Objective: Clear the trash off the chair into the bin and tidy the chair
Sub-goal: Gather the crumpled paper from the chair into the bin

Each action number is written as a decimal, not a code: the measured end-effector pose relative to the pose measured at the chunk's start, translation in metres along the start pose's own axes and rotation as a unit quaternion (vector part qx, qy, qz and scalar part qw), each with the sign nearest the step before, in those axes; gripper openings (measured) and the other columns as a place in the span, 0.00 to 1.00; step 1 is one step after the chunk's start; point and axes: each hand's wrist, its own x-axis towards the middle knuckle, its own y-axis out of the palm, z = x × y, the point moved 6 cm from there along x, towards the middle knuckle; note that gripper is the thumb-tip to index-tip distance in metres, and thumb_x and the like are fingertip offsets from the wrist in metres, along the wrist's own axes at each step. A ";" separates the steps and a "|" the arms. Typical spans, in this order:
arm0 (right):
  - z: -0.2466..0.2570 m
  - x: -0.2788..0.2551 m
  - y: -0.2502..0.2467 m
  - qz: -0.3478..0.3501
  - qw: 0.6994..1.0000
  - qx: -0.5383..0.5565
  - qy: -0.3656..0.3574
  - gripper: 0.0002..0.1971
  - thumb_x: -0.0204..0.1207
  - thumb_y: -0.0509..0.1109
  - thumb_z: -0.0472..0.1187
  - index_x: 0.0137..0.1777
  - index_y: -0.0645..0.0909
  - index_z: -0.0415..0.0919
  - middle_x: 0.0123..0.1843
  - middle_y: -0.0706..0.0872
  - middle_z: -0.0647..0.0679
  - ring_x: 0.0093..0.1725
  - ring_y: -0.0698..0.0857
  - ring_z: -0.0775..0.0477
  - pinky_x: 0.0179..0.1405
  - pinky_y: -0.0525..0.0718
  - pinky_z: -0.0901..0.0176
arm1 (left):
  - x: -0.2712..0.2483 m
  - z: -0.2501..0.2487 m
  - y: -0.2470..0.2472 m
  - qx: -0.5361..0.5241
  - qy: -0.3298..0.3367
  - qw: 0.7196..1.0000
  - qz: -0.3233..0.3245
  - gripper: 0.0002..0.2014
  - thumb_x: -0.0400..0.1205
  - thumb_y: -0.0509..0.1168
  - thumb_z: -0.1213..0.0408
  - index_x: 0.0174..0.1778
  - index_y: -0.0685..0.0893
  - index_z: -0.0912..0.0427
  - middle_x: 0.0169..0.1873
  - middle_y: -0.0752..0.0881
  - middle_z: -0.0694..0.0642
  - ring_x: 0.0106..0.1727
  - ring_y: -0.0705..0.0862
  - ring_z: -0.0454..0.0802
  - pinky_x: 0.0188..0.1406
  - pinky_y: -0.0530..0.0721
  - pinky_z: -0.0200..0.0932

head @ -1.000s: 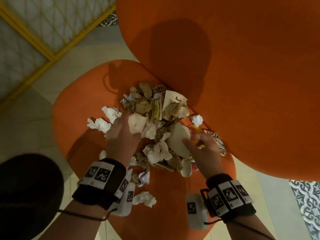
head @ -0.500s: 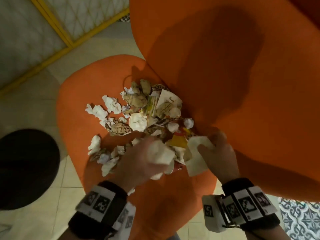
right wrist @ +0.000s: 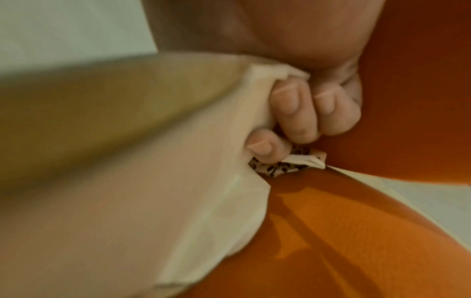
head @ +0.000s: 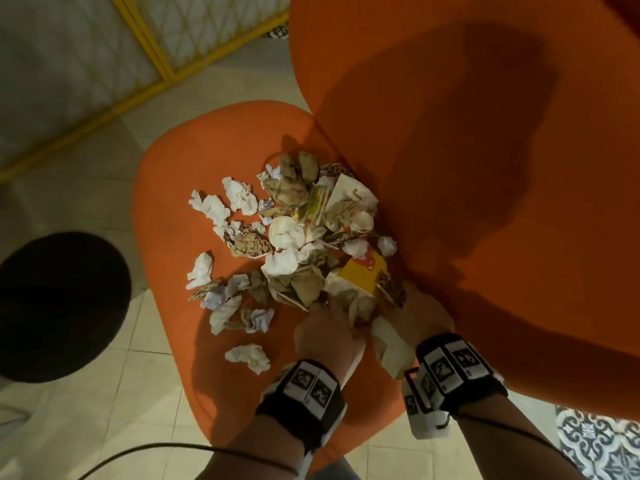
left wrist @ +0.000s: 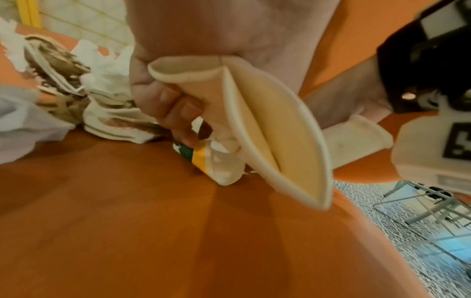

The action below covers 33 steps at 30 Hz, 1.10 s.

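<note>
My left hand (head: 327,332) grips a flattened paper cup (left wrist: 267,125); my right hand (head: 424,315) clutches a crumpled paper bag (right wrist: 127,161). The trash pile (head: 298,237) lies on the chair seat (head: 173,174). It looks light and crushable, so I'd gather it in bunches.

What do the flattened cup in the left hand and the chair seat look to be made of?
Flattened cup: seemingly thin paperboard, matte cream, given its rolled rim and sharp crease where the left hand grips it. Chair seat: apparently orange woven upholstery over padding, given its soft rounded edges and matte surface; the fabric type is unclear.
</note>
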 end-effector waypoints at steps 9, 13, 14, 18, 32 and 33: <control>0.006 -0.010 -0.008 -0.056 0.997 -0.037 -0.031 0.20 0.77 0.63 0.59 0.62 0.79 0.49 0.53 0.88 0.43 0.55 0.86 0.39 0.50 0.83 0.50 | -0.006 0.016 0.011 -0.003 -0.014 1.000 0.005 0.37 0.76 0.61 0.36 0.75 0.61 0.53 0.75 0.63 0.60 0.62 0.81 0.57 0.48 0.83 0.48; 0.013 -0.025 -0.018 -0.087 0.995 -0.037 -0.043 0.21 0.77 0.61 0.61 0.60 0.79 0.48 0.52 0.88 0.44 0.54 0.86 0.39 0.44 0.78 0.55 | -0.006 0.024 0.014 -0.040 -0.025 0.999 -0.006 0.37 0.74 0.62 0.34 0.75 0.64 0.50 0.76 0.61 0.60 0.61 0.82 0.56 0.48 0.82 0.45; 0.014 -0.029 -0.019 -0.092 0.994 -0.031 -0.049 0.20 0.77 0.62 0.61 0.59 0.79 0.48 0.50 0.88 0.44 0.52 0.86 0.39 0.43 0.79 0.55 | -0.008 0.025 0.015 -0.057 -0.025 0.998 -0.013 0.37 0.73 0.62 0.34 0.74 0.65 0.49 0.76 0.61 0.59 0.60 0.82 0.55 0.48 0.82 0.44; 0.016 -0.039 -0.013 -0.087 0.994 0.012 -0.070 0.17 0.77 0.62 0.60 0.52 0.80 0.49 0.43 0.88 0.47 0.44 0.86 0.42 0.40 0.82 0.54 | -0.010 0.030 0.018 -0.092 -0.008 0.995 -0.034 0.34 0.72 0.65 0.36 0.71 0.69 0.49 0.76 0.62 0.56 0.59 0.82 0.53 0.50 0.83 0.43; 0.014 -0.052 -0.021 -0.101 0.969 0.199 -0.111 0.16 0.77 0.64 0.59 0.52 0.83 0.49 0.29 0.80 0.55 0.27 0.78 0.55 0.25 0.69 0.61 | -0.028 0.049 -0.026 -0.224 0.113 0.946 -0.206 0.20 0.80 0.56 0.42 0.44 0.90 0.49 0.45 0.82 0.46 0.39 0.81 0.42 0.31 0.70 0.27; 0.016 -0.054 -0.021 -0.106 0.963 0.219 -0.115 0.14 0.76 0.65 0.59 0.51 0.83 0.50 0.29 0.82 0.53 0.27 0.79 0.53 0.26 0.72 0.60 | -0.034 0.050 -0.033 -0.250 0.106 0.934 -0.231 0.18 0.80 0.58 0.46 0.43 0.91 0.51 0.43 0.84 0.46 0.38 0.82 0.42 0.30 0.69 0.23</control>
